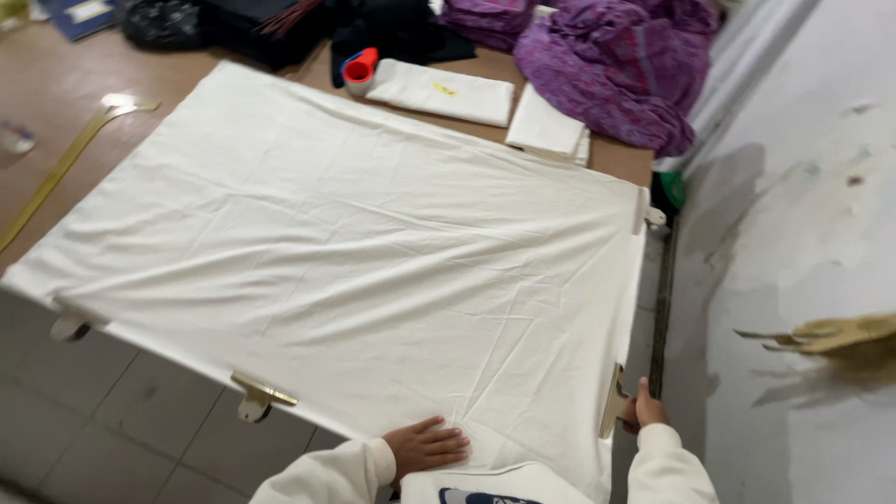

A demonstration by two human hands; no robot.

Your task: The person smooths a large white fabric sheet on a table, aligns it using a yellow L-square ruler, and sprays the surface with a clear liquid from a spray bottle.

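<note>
Head view: white cloth (355, 252) is spread over the table (56, 103), clamped at its edges. Left hand (425, 446) is pressed flat on the near hem, fingers spread. Right hand (644, 411) is closed around a brass clip (613, 401) at the corner. Best done with the cloth held taut and wrinkles smoothed outward while the clip is seated squarely.

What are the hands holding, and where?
The right hand grips a brass-coloured clip at the near right corner of the white cloth, by its outer end. The left hand holds nothing; it lies flat on the cloth's near edge.
</note>
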